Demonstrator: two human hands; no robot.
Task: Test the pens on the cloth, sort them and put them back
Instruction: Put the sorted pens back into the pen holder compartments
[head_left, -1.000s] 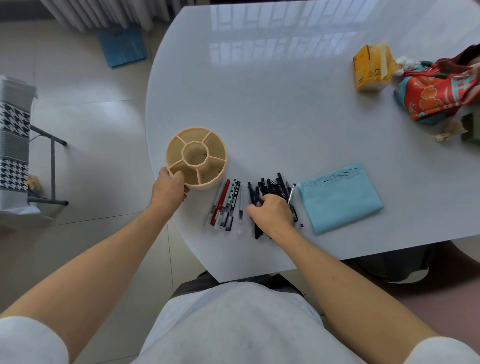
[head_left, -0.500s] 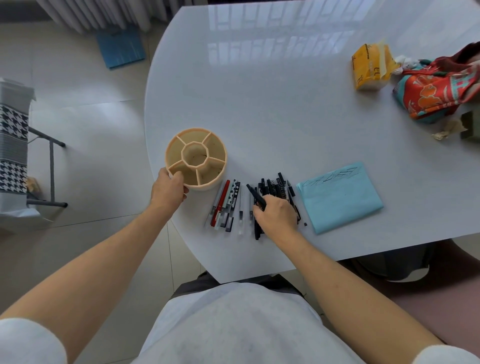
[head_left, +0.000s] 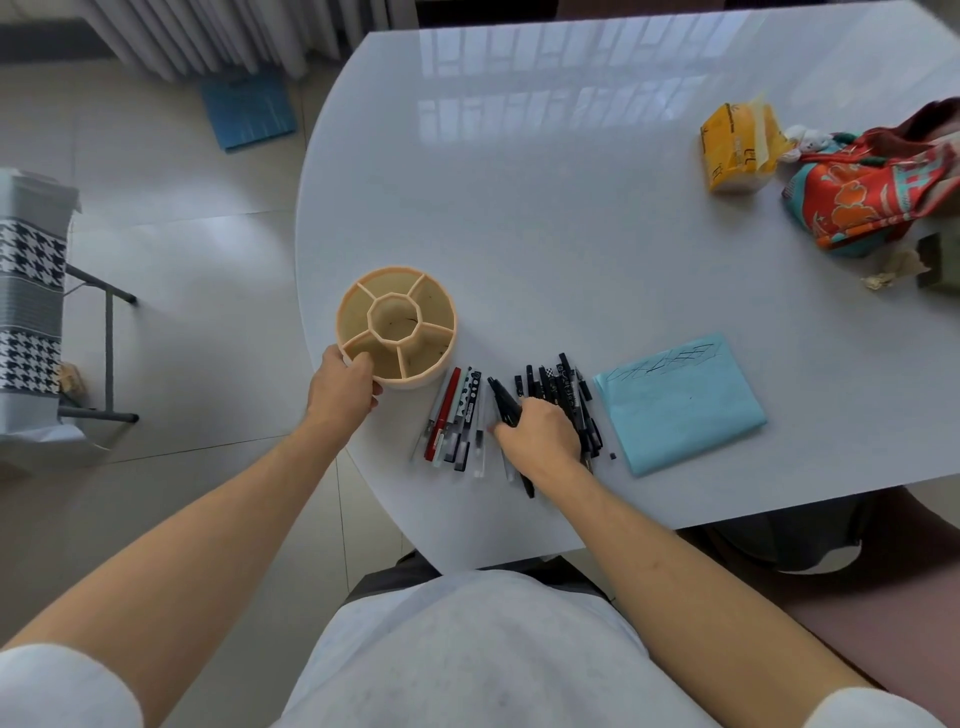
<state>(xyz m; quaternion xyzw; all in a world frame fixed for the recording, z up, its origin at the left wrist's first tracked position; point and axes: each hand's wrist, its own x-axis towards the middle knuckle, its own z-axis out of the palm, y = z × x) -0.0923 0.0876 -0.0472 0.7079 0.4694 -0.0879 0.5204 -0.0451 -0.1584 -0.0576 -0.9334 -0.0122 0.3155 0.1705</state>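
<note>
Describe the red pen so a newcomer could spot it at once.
On the white table, find the round beige pen holder near the left edge. Just right of it lies a small row of pens; the red pen is the only red one among them.

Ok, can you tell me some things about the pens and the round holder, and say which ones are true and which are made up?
1. The left hand holds the rim of the round pen holder. True.
2. The holder is full of pens. False: its compartments look empty, and the pens lie on the table.
3. The right hand grips a black pen at the black pen pile. True.
4. The blue cloth has no marks on it. False: dark pen scribbles show near its far edge.
5. A red pen lies in the group beside the holder. True.
</note>
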